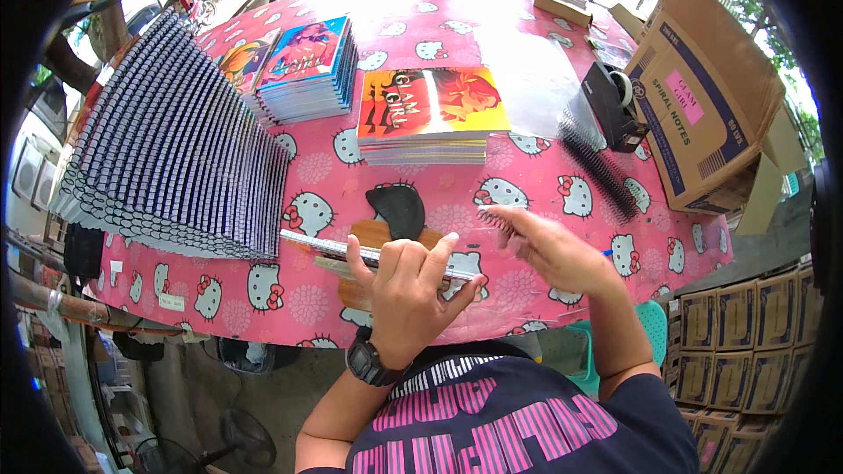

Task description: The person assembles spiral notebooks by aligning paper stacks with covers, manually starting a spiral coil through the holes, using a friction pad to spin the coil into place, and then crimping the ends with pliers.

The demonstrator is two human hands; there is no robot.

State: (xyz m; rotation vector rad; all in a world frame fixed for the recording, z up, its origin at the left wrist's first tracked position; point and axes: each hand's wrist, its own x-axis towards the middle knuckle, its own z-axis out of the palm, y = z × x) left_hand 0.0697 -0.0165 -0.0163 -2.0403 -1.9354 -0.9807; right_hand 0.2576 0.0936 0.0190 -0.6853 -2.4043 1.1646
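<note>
Near the front edge of the table, my left hand [406, 285], with a black watch on its wrist, grips a thin notebook [327, 244] seen almost edge-on. A row of dark marks runs along its pale edge. To its right, my right hand [562, 250] is raised with the fingers pinched round a short dark spiral coil [498, 220], which looks slightly blurred. Beneath the notebook lies a brown wooden board [367, 235], and a curved black piece [399, 208] rests at its far side. The palm side of my left hand is hidden.
Tall stacks of spiral-bound notebooks [176, 140] stand at left. Behind are blue-covered notebooks [303, 61] and a yellow-red stack [430, 110]. Loose black coils [600, 167], a tape dispenser [615, 105] and an open carton [702, 114] are at right. Cartons [746, 325] sit below.
</note>
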